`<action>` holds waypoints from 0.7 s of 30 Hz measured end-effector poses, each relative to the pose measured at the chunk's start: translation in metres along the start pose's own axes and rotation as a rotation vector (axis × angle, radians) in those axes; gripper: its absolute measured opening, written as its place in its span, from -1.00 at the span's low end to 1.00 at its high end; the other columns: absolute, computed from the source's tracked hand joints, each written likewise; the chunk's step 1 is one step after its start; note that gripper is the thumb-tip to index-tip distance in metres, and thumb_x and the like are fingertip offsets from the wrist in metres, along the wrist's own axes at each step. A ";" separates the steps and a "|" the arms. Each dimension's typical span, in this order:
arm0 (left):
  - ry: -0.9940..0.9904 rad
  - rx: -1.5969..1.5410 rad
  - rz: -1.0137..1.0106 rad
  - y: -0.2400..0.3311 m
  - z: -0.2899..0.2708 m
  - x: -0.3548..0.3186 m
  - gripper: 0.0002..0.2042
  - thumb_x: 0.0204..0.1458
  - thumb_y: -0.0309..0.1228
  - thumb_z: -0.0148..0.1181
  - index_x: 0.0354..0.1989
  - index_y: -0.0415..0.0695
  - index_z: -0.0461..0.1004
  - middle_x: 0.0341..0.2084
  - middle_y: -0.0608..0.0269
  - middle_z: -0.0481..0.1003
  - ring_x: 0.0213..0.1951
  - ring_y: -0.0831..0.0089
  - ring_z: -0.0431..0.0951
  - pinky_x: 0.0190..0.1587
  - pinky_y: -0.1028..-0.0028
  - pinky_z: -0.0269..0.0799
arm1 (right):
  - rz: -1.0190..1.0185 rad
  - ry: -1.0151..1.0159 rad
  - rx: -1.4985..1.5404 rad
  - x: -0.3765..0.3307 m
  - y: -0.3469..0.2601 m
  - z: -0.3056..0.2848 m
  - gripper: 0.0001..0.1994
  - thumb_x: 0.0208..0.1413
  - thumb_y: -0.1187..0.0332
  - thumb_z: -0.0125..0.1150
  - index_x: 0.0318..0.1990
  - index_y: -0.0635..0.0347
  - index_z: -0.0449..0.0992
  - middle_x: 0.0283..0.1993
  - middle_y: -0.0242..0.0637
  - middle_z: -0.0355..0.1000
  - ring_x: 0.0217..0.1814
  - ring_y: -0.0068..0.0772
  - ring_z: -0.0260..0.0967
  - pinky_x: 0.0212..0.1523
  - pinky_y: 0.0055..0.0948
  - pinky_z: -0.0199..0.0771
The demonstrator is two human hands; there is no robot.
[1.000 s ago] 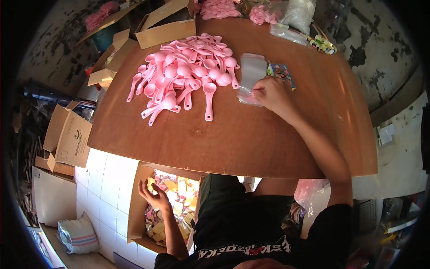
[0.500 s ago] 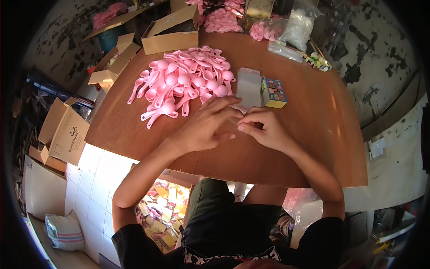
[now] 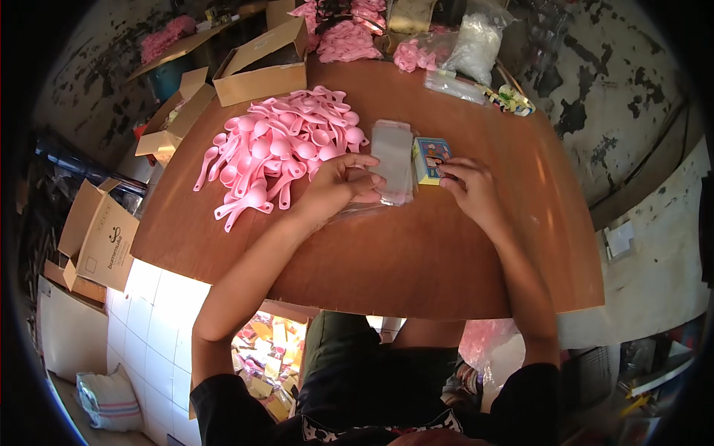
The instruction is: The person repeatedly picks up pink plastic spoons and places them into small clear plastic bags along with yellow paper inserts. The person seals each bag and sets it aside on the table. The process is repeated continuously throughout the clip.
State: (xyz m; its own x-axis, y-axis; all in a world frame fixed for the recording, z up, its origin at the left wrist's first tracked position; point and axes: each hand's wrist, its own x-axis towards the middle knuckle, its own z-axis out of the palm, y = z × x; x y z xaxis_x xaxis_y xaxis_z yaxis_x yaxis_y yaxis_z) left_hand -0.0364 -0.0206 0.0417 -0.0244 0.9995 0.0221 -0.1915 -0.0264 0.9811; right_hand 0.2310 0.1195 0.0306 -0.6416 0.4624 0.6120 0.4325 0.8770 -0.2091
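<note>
Head view: your left hand [image 3: 338, 186] sits on the brown counter [image 3: 416, 253], fingers [image 3: 364, 177] curled and pinching the lower end of a clear plastic sleeve [image 3: 393, 160], which lies flat just right of the spoon heap, approx mid-counter. Sleeve looks like the top of a thin stack, can't tell how many. Your right hand [image 3: 470, 189] is just right of it, fingertips pressed on the lower edge of a small colourful box [image 3: 431, 158]; fingers bent but not wrapped round it, so touching, not gripping. Box lies flat, touching or nearly touching the sleeve's right edge; can't tell which. Left of your left hand: heap of pink plastic spoons [image 3: 279, 152], bowls mixed w/ handles, a few strays fanned out toward the counter's left edge. Far end of counter: open cardboard box [image 3: 260, 70], bags of more pink pieces [image 3: 346, 41], a clear bag w/ white contents [image 3: 472, 44], a flat clear packet [image 3: 461, 85]. Off the counter on your left: cardboard cartons [image 3: 97, 238] on the floor, white tiled floor [image 3: 156, 320] below the counter's near edge.
</note>
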 end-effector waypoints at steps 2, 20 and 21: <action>0.045 -0.036 0.028 -0.002 -0.003 -0.001 -0.57 0.04 -0.64 0.28 0.11 -0.28 0.36 -0.16 0.11 0.54 -0.14 0.43 0.61 -0.10 0.46 0.61 | 0.093 0.101 0.050 0.002 -0.010 -0.005 -0.79 0.02 0.40 0.34 -0.16 0.18 0.64 -0.15 -0.26 0.55 -0.08 -0.13 0.45 -0.06 -0.20 0.43; 0.000 0.182 0.144 0.006 0.000 -0.011 -0.37 0.03 -0.66 0.29 0.31 -0.30 0.20 -0.23 0.04 0.63 -0.19 0.48 0.63 -0.11 0.54 0.52 | 0.205 0.479 0.605 0.011 -0.059 -0.027 -0.82 0.24 0.41 0.22 -0.16 0.40 0.57 -0.23 -0.28 0.52 -0.20 -0.57 0.43 -0.18 -0.59 0.40; -0.035 0.177 0.131 0.006 0.001 -0.012 -0.35 0.03 -0.66 0.28 0.33 -0.30 0.18 -0.23 0.05 0.63 -0.17 0.49 0.62 -0.11 0.55 0.52 | 0.207 0.478 0.604 0.010 -0.069 -0.032 -0.82 0.24 0.41 0.22 -0.16 0.40 0.57 -0.23 -0.28 0.52 -0.20 -0.57 0.43 -0.18 -0.59 0.40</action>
State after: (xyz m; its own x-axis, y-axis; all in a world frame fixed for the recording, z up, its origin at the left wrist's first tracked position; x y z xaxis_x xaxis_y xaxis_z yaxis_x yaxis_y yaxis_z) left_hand -0.0363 -0.0330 0.0475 -0.0029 0.9878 0.1555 -0.0133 -0.1556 0.9877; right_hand 0.2149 0.0589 0.0752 -0.1857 0.6375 0.7478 0.0069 0.7618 -0.6477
